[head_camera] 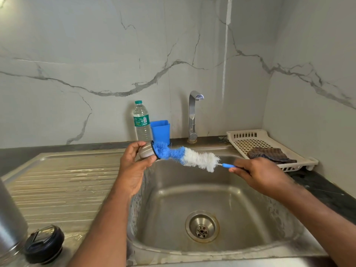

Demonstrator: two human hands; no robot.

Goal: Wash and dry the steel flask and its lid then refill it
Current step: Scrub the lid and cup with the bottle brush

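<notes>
Nearest, the flask (pixel 10 218) and a black lid (pixel 44 244) stand on the drainboard (pixel 63 182). Over the sink (pixel 202 191), the left hand (pixel 134 166) grips a steel cup (pixel 146 150); the right hand (pixel 258 173) grips the brush (pixel 185 155), its tip inside. Judged mid-wash: the tap (pixel 193 114) is dry; rinsing, drying with the cloth (pixel 269 154) and refilling remain.

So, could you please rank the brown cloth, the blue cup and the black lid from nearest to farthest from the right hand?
From the right hand:
1. Brown checked cloth, in the white plastic rack just behind the hand.
2. Blue plastic cup, back by the wall, to the hand's left.
3. Black round lid, on the steel drainboard at far left, nearest the camera.
</notes>
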